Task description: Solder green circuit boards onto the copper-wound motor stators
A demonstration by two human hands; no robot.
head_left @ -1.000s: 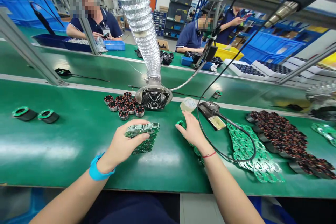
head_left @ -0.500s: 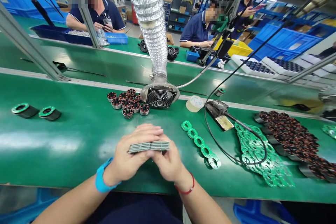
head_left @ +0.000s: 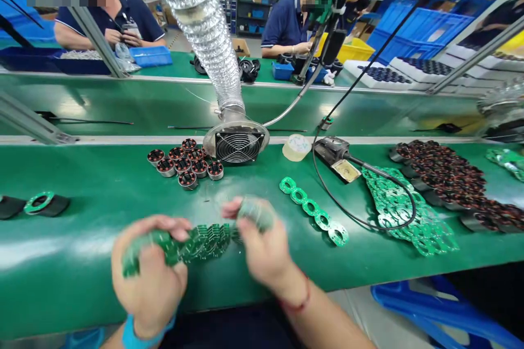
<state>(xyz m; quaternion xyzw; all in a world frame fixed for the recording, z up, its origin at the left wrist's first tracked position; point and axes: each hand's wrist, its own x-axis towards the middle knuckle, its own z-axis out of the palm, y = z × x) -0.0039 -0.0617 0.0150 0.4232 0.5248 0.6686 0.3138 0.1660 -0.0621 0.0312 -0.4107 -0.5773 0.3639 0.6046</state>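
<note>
Five joined green rings (head_left: 310, 207) lie in one strip on a single green worktop (head_left: 229, 188), near one roll of tape (head_left: 297, 147), one black stand (head_left: 333, 152) and one grilled fan (head_left: 239, 147). At least nine copper-wound cores (head_left: 182, 166) form a cluster; two dark cylinders (head_left: 55, 205) sit at left, one cut by the frame. Held green boards (head_left: 208, 242), blurred, defy a count, as do the heaped rings (head_left: 403, 204) and massed cores (head_left: 442, 172). At least three other people (head_left: 282, 22) appear.
</note>
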